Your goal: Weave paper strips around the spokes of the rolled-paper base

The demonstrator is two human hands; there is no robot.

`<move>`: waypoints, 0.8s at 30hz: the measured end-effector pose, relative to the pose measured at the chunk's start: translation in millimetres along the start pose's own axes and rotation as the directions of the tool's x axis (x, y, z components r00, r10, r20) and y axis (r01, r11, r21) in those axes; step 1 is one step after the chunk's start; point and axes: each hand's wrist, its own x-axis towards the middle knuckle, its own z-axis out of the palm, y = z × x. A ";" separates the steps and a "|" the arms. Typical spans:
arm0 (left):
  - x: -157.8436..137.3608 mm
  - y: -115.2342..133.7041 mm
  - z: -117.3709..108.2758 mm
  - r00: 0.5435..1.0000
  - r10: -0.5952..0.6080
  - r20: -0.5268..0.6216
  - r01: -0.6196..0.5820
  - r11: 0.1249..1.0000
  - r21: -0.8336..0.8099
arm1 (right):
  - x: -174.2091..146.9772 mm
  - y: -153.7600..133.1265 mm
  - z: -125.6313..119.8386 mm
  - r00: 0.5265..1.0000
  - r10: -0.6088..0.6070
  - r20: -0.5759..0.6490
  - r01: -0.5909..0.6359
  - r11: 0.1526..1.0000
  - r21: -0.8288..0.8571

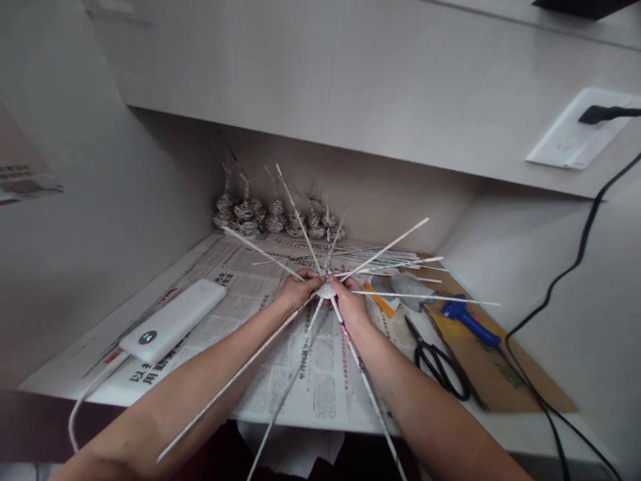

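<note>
1. Head view: woven paper piece (327,291), small pale hub with paper spokes radiating out, held over middle of newspaper (320,361).
2. Left hand (299,292): fingers pinching hub's left side, over newspaper.
3. Right hand (350,304): pinching hub's right side, over newspaper.
4. White power bank (175,317): on newspaper's left part, cable attached.
5. Woven gourd shapes (245,217): row at newspaper's far end; loose paper sticks (395,257) nearer.
6. Black scissors (422,345): newspaper's right side. Blue glue gun (471,322): on cardboard (521,387), right of newspaper.
</note>
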 end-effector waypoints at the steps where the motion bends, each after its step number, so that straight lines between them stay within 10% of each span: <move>1: -0.7 0.6 0.5 1.000 -0.001 0.011 0.001 1.000 -0.003 | 0.2 0.1 -0.8 1.000 -0.008 -0.001 0.008 1.000 -0.014; 24: -0.9 4.4 -7.5 0.994 0.107 0.027 -0.110 0.952 0.287 | 4.1 10.8 -6.6 0.997 -0.057 -0.050 0.041 0.958 -0.283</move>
